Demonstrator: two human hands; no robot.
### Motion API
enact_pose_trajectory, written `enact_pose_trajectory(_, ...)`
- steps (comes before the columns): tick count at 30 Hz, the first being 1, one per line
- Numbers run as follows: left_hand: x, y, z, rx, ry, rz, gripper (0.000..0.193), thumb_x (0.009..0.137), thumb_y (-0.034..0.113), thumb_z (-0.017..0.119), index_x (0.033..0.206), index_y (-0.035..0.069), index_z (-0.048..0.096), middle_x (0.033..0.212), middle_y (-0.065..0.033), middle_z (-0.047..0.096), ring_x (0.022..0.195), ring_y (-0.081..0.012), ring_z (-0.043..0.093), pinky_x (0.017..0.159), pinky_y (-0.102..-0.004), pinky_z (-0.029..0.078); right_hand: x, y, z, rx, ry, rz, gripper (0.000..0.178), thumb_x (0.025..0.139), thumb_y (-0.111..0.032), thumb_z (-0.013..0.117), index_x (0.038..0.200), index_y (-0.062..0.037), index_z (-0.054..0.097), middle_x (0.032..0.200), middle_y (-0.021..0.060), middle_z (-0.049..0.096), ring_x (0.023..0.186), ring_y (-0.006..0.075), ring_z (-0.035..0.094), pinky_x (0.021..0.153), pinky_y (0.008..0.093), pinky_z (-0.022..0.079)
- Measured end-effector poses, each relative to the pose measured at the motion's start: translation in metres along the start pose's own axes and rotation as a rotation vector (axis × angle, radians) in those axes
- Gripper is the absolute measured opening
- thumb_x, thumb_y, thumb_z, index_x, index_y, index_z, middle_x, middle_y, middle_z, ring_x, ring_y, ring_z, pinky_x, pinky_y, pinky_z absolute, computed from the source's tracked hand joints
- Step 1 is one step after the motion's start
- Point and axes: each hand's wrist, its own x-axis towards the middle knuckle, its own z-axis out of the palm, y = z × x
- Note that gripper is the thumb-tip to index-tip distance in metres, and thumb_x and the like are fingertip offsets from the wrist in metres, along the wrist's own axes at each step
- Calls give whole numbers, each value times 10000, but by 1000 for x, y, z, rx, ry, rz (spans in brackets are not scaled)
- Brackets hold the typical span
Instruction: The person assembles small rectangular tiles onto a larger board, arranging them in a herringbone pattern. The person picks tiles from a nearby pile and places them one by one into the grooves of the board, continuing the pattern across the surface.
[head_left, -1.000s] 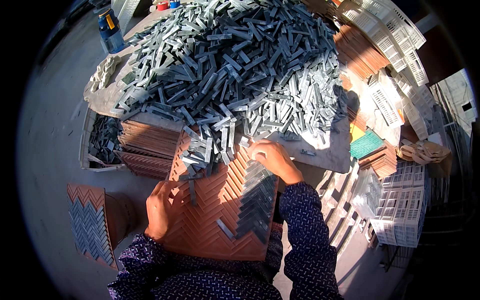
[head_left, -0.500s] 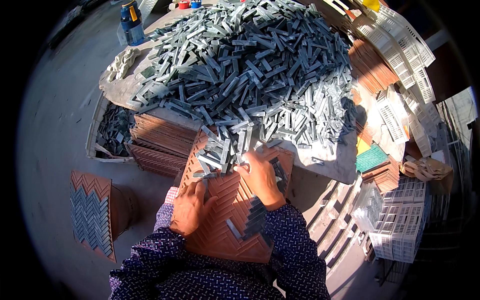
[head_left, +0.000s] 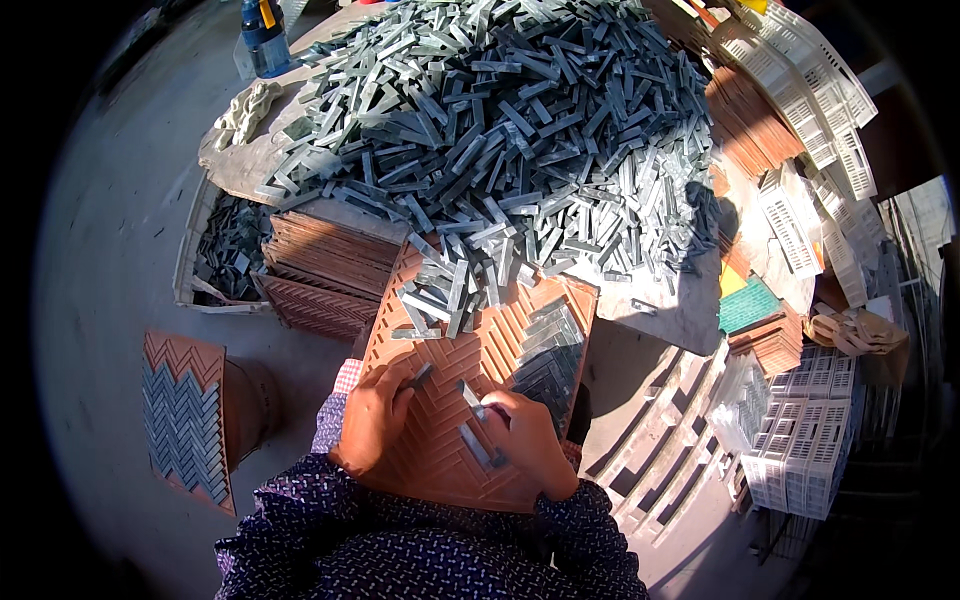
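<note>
A terracotta-coloured board point(head_left: 440, 372) with herringbone grooves lies tilted before me. Grey strip tiles point(head_left: 552, 362) fill a patch of grooves along its right side. Loose strip tiles point(head_left: 456, 285) lie heaped over its far end. My left hand point(head_left: 372, 418), over the board's left side, pinches a short grey strip tile point(head_left: 420, 376) between thumb and fingers. In the middle of the board, my right hand point(head_left: 528, 438) has its fingertips closed on another strip tile point(head_left: 469, 394). One more strip tile point(head_left: 475, 444) rests on the board just beside that hand.
Beyond the board, a big mound of strip tiles point(head_left: 500, 130) covers a table point(head_left: 235, 160). Stacked grooved boards point(head_left: 335, 255) stand at left, near a crate of tile pieces point(head_left: 190, 250). A partly filled board point(head_left: 180, 430) leans lower left. White plastic crates point(head_left: 800, 430) are at right.
Both hands have come away from the loose tiles at the board's far end, back toward me. Each now has a strip tile in its fingers. The filled patch at right is more exposed.
</note>
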Motion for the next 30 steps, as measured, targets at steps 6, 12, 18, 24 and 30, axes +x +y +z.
enact_pose_trajectory(6, -1, 2, -9, 200, 74, 140, 294, 735, 35, 680, 1022, 39, 613, 979, -143, 576, 907, -348, 557, 780, -408, 475, -1, -3, 2, -170, 171, -93, 142, 798, -95, 655, 926, -38, 628, 844, 135, 619, 721, 325, 626, 642, 381, 502)
enact_pose_trajectory(12, -2, 6, -2, 222, 41, 146, 307, 735, 42, 685, 1028, 18, 595, 956, -155, 588, 891, -354, 565, 775, -415, 480, -2, -4, 18, -181, 149, -32, 226, 765, -114, 703, 949, -28, 603, 821, 129, 616, 696, 302, 620, 615, 367, 503)
enact_pose_trajectory(18, -13, 3, -9, 129, -48, 223, 270, 750, 59, 677, 1003, 23, 588, 938, -156, 595, 879, -349, 575, 743, -418, 495, -15, -6, -8, -48, 105, 164, 285, 766, -102, 708, 1023, -24, 612, 828, 113, 625, 674, 214, 623, 625, 306, 514)
enact_pose_trajectory(24, -45, 20, -3, 108, -258, 194, 232, 756, 77, 694, 963, 34, 598, 932, -141, 604, 891, -331, 593, 757, -402, 503, -44, -11, 9, -35, 9, 162, 243, 811, -137, 659, 1024, -45, 586, 877, 141, 613, 736, 299, 640, 619, 377, 511)
enact_pose_trajectory(30, -49, 19, -3, 112, -261, 208, 245, 758, 71, 698, 975, 28, 595, 939, -138, 597, 877, -328, 601, 742, -390, 512, -51, -13, 17, -90, 91, 69, 231, 807, -123, 659, 1020, -63, 593, 889, 152, 601, 757, 362, 618, 637, 414, 509)
